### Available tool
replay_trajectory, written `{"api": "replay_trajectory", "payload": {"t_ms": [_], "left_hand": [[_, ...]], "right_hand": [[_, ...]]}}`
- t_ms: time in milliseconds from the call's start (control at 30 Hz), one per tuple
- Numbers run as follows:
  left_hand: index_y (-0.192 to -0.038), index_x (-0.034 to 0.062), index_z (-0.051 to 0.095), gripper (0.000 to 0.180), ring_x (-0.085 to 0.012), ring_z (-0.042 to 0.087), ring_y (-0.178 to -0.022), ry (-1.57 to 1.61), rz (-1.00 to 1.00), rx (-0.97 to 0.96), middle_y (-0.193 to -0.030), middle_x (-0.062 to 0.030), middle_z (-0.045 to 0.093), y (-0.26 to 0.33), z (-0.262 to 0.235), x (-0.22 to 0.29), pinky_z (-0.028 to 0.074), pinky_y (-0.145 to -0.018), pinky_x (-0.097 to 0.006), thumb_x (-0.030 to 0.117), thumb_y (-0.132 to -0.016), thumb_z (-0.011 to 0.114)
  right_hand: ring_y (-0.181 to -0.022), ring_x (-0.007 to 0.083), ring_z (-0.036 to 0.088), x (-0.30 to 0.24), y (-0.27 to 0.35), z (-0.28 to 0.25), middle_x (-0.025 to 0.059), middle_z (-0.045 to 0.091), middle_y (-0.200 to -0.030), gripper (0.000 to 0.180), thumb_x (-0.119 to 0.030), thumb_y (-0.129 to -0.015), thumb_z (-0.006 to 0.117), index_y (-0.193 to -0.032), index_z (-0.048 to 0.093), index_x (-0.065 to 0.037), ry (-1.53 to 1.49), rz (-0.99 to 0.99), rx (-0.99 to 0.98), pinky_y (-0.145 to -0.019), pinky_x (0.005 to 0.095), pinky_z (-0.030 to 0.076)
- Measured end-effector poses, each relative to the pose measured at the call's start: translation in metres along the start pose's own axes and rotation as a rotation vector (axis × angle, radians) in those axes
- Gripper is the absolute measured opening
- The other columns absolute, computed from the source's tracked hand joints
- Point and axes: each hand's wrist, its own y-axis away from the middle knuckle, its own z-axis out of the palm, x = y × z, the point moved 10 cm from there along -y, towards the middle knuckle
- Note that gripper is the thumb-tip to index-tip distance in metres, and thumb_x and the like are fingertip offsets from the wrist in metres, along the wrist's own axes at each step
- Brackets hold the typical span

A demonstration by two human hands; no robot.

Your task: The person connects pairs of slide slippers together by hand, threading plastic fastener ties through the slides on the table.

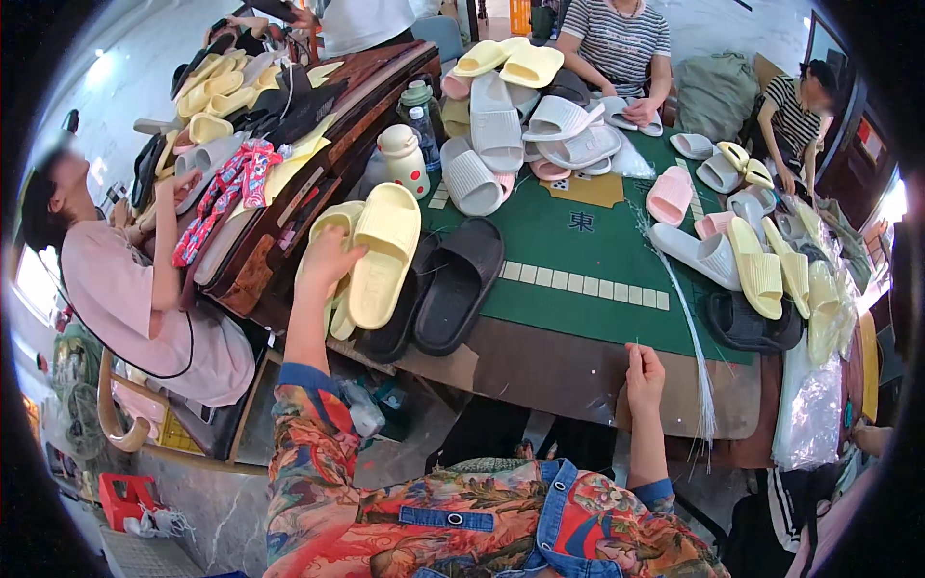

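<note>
My left hand (330,258) is closed on a pale yellow slide slipper (385,252) at the table's left side. A second yellow slipper lies beside it, partly behind the hand. Just right of them a pair of black slippers (461,284) rests on the table edge. My right hand (644,380) hovers at the front edge of the table, thumb and fingers pinched together. A very thin light point sticks up from that pinch, too small to name. To its right, a bundle of thin white plastic strands (696,352) hangs over the edge.
Grey, yellow and pink slippers pile up at the back of the green-topped table (540,308). More slippers and clear plastic bags (811,405) lie at the right. A white bottle with red dots (403,159) stands back left. Co-workers sit around, one in pink (145,279) at the left.
</note>
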Motion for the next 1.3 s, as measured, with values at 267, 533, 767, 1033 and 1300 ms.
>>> {"api": "replay_trajectory", "payload": {"t_ms": [267,533,767,1033,1300], "left_hand": [[-0.102,0.0028,0.056,0.029,-0.0349,0.056,-0.09,-0.045,-0.063,0.045,-0.092,-0.0197,0.059,-0.003,0.001,-0.015,0.044,-0.078,-0.043,0.023,-0.081,0.054],[-0.115,0.0009,0.046,0.036,-0.0394,0.051,-0.101,-0.061,-0.281,0.154,-0.107,-0.0229,0.055,-0.009,0.038,-0.031,0.039,-0.084,-0.05,0.018,-0.083,0.046],[-0.126,-0.0011,0.036,0.047,-0.0378,0.039,-0.115,0.199,-0.097,0.321,-0.125,-0.0248,0.038,0.022,0.013,-0.028,0.033,-0.096,-0.04,0.009,-0.081,0.051],[-0.098,-0.003,0.055,0.019,-0.028,0.054,-0.09,0.403,0.184,0.534,-0.1,-0.015,0.056,0.101,-0.028,0.124,0.042,-0.083,-0.037,0.008,-0.084,0.05],[-0.11,0.0014,0.049,0.024,-0.0183,0.056,-0.085,1.578,0.161,-0.733,-0.094,-0.0065,0.057,0.191,0.164,0.332,0.045,-0.073,-0.031,0.017,-0.093,0.042]], "right_hand": [[-0.076,0.0079,0.053,0.005,0.0,0.0,0.0014,0.062,-0.08,0.019,-0.016,-0.089,0.052,-0.09,0.061,0.001,0.119,-0.007,0.0,-0.069,0.0225,0.042],[-0.073,0.0081,0.054,-0.013,0.002,-0.002,0.0062,0.062,-0.077,0.017,-0.016,-0.085,0.056,-0.091,0.061,0.0,0.181,-0.029,0.031,-0.068,0.0229,0.044],[-0.07,0.0103,0.054,-0.015,0.0,-0.005,0.0072,0.06,-0.075,0.018,-0.015,-0.087,0.053,-0.098,0.056,-0.002,0.121,-0.11,0.111,-0.063,0.0243,0.044],[-0.063,0.0107,0.052,-0.012,0.007,0.007,0.0056,0.055,-0.068,0.015,-0.017,-0.088,0.051,-0.093,0.051,-0.002,-0.056,0.016,0.104,-0.058,0.0265,0.044],[-0.077,0.014,0.06,-0.112,0.023,0.061,0.0057,0.06,-0.079,0.011,-0.014,-0.088,0.05,-0.092,0.052,-0.003,-0.037,-0.32,-0.181,-0.069,0.0268,0.047]]}}
